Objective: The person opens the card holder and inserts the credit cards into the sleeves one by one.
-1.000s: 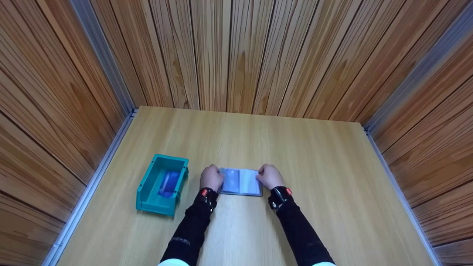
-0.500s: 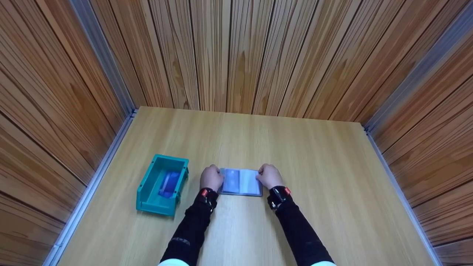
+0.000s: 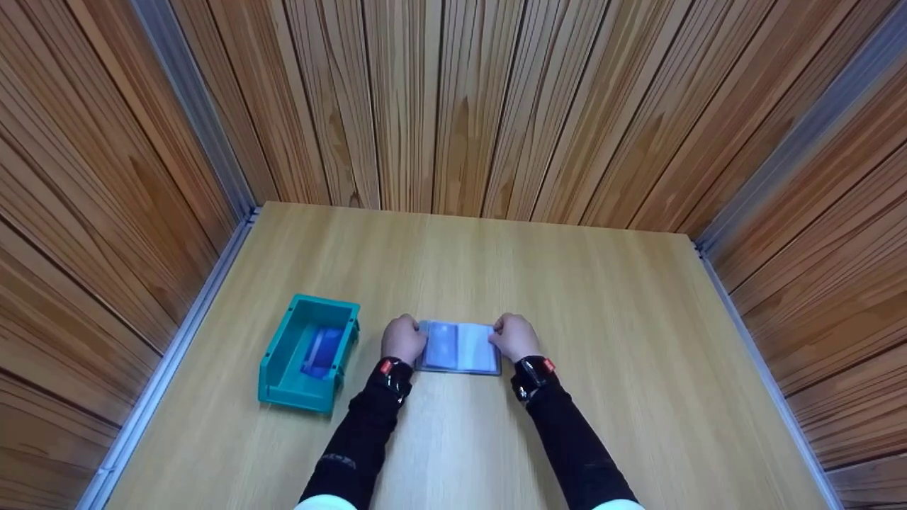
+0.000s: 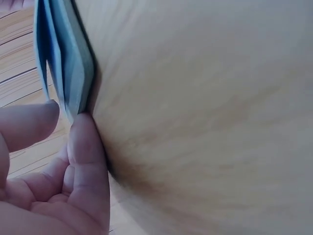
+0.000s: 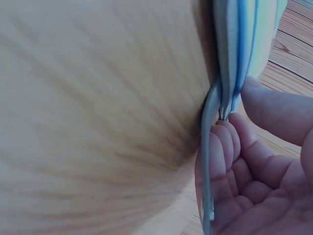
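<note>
Pale wood counter [image 3: 567, 319] carries a teal bin [image 3: 275, 368] at near left, a blue card inside. Right of it lies an open card holder [image 3: 459, 347]; the left hand [image 3: 402, 340] and right hand [image 3: 516, 337] each pinch one edge in a curled grip.

The wooden table [image 3: 567, 297] lies bare beyond and to the right of the open card holder [image 3: 459, 348], so a hand could pass freely there. To the left stands a teal bin [image 3: 309, 354], near the left hand [image 3: 402, 340] but apart from it, narrowing the way on that side. Wood-panelled walls [image 3: 439, 106] close the table on the far, left and right sides. The right hand [image 3: 516, 337] has open tabletop beside it.
</note>
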Demonstrator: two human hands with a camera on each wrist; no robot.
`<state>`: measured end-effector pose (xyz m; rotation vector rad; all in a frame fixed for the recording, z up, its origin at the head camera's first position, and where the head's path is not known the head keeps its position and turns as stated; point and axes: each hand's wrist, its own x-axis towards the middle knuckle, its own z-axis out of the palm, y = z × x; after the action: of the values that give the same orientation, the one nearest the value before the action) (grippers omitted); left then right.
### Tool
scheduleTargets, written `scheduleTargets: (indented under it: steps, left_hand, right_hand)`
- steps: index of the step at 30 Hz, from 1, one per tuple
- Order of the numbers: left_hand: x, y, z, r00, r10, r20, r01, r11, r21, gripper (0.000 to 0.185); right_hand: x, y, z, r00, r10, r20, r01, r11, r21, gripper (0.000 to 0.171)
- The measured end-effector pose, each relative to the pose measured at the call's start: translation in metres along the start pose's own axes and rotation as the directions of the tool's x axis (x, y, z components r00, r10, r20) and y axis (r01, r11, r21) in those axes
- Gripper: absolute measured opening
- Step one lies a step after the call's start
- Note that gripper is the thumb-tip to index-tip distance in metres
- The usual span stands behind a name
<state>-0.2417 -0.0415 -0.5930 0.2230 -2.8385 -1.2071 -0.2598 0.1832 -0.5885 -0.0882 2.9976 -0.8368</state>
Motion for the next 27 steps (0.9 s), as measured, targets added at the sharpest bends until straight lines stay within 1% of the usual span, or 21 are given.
scheduleTargets:
  steps: [5,9,12,15,18,21,23,27]
  left_hand:
    - [-0.001,0.000,-0.003,1.000,0.004,-0.005,-0.005,1.000,-0.007,0.013]
    - [-0.001,0.002,-0.006,1.000,-0.023,0.013,0.023,1.000,0.004,0.012]
    - [-0.001,0.006,-0.012,1.000,-0.021,0.024,0.021,1.000,0.008,0.012]
    - [-0.002,0.011,-0.021,1.000,0.009,0.010,-0.009,1.000,-0.004,0.012]
    - [-0.002,0.016,-0.030,0.998,0.052,-0.019,-0.052,0.999,-0.013,0.012]
    - [-0.003,0.021,-0.040,0.996,0.076,-0.037,-0.076,0.997,-0.017,0.012]
    - [-0.005,0.024,-0.046,0.992,0.112,-0.058,-0.113,0.994,-0.011,0.011]
    - [-0.009,0.028,-0.059,0.981,0.169,-0.099,-0.173,0.985,-0.028,0.011]
  right_hand:
    - [0.001,0.001,0.001,1.000,-0.001,-0.004,0.001,1.000,0.013,0.016]
    - [0.001,0.002,0.001,1.000,-0.003,-0.004,0.003,1.000,0.015,0.016]
    - [0.001,0.002,0.001,1.000,-0.005,-0.005,0.005,1.000,0.006,0.016]
    - [0.001,0.002,0.001,1.000,-0.002,-0.003,0.002,1.000,0.001,0.017]
    - [0.002,0.001,0.001,1.000,0.010,0.004,-0.010,1.000,0.010,0.017]
    - [0.002,0.001,0.001,1.000,0.019,0.010,-0.019,0.999,0.027,0.017]
    - [0.002,0.002,0.001,1.000,0.011,0.005,-0.011,1.000,0.025,0.016]
    - [0.002,0.003,0.001,1.000,-0.011,-0.010,0.011,1.000,0.015,0.015]
